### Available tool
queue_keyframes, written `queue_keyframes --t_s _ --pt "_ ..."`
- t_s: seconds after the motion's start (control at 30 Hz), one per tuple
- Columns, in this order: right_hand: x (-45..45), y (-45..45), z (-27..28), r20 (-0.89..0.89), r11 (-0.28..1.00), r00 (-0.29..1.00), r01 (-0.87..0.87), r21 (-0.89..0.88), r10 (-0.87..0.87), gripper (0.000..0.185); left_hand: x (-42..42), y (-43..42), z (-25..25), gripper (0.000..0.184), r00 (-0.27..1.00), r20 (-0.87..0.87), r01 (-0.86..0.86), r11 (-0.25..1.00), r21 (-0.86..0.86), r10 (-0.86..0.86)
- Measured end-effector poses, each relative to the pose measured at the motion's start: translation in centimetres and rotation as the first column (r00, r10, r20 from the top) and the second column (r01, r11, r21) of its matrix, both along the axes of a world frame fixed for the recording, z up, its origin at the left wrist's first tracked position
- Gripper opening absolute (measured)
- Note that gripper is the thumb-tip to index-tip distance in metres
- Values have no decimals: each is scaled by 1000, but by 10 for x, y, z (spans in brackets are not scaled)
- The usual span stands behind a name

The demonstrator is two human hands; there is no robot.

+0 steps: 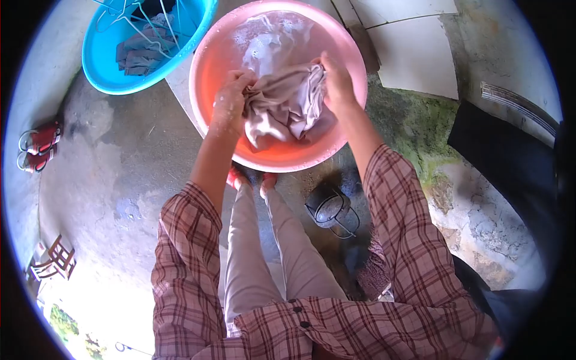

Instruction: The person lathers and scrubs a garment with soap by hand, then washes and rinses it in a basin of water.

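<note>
A pinkish-beige wet garment (285,105) is bunched between my two hands over a pink basin (207,60). My left hand (231,96) grips the cloth at its left side, with wet suds on the wrist. On the other side, my right hand (337,84) holds the garment's upper right edge. Soapy water (273,36) with foam lies in the far part of the basin. The garment's lower folds hang low in the basin; whether they touch the water is hard to tell.
A blue basin (108,75) at upper left holds dark clothes (144,51) and wire hangers (162,36). Near my feet stands a dark pot-like container (330,207) with a wire handle. Red shoes (42,144) and a wooden chair (57,258) are at the left.
</note>
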State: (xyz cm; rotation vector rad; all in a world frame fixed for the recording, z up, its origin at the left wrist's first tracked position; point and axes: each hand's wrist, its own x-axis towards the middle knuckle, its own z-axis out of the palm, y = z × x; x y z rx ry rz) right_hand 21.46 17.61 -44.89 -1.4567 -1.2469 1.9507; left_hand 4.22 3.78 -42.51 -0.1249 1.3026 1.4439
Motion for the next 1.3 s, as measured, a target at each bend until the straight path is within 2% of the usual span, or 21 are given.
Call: queue_keyframes --t_s 0.03,0.07,0.13,0.2,0.23,0.33,0.37,0.47,0.57,0.6,0.7,0.73,0.77,0.8,0.87,0.93,0.97,1.0,1.1,1.2,1.3 --pt "7 8 -5 -182 975 974 98 -201 -136 32 -2 1 -1 15 985 -172 23 1000 -1 -23" --pt "16 15 -15 -164 987 983 63 -145 -87 34 -5 1 -4 18 940 -339 44 999 -7 -43" --pt "14 13 -13 49 997 995 82 -5 -82 37 -10 -6 -32 38 682 -703 226 972 -60 -202" --pt "17 5 -27 397 864 918 -204 461 5 36 -9 -9 -40 46 342 -907 342 931 -125 -247" --pt "17 -1 -29 558 697 830 -386 605 -25 36 -2 -8 -15 55 50 -892 295 860 -417 -449" --pt "7 -19 -27 773 681 634 -573 455 16 46 18 -3 -19 64 -345 -761 286 710 -643 -550" --pt "1 -26 -27 825 714 565 -576 397 -3 39 22 -2 -27 77 -353 -710 292 649 -702 -609" --pt "1 -27 -33 919 700 342 -705 115 194 33 29 11 -21 81 -251 -569 338 480 -810 -783" --pt "37 -39 -81 896 526 373 -827 201 243 31 28 11 -35 79 -169 -579 426 471 -772 -797" --pt "45 -38 -92 884 496 330 -858 134 332 33 27 13 -38 77 -123 -570 473 457 -753 -812" --pt "55 -15 -131 733 422 117 -873 -246 670 35 22 17 -68 52 -503 -311 497 24 -867 -806" --pt "49 -6 -140 655 405 73 -835 -372 752 35 22 16 -70 47 -478 -297 486 33 -874 -827" --pt "53 -3 -144 719 488 108 -802 -345 687 30 21 14 -73 43 -453 -285 474 43 -880 -845" --pt "45 -1 -127 807 642 219 -729 -239 549 26 21 13 -76 39 -423 -274 462 54 -885 -864" --pt "26 7 -89 811 862 534 -502 76 239 22 24 -2 -150 40 -418 -367 501 126 -856 -831" --pt "18 22 -60 556 946 829 -224 233 59 20 22 -1 -140 42 -306 -460 523 257 -813 -834" --pt "18 30 -45 369 973 929 -79 219 -8 17 13 14 -73 45 -197 -507 514 352 -782 -839" --pt "17 35 -29 233 988 972 -22 156 -15 18 9 20 -35 48 -87 -551 493 445 -748 -830" --pt "20 42 20 -89 1000 996 6 1 -6 20 10 10 -34 53 177 -833 275 839 -470 -524" --pt "26 44 56 -185 995 978 -100 -7 97 19 -1 11 -47 58 363 -800 206 879 -430 -477" --pt "28 44 81 -222 993 968 -117 16 117 23 -17 5 -26 51 484 -604 334 772 -541 -633"
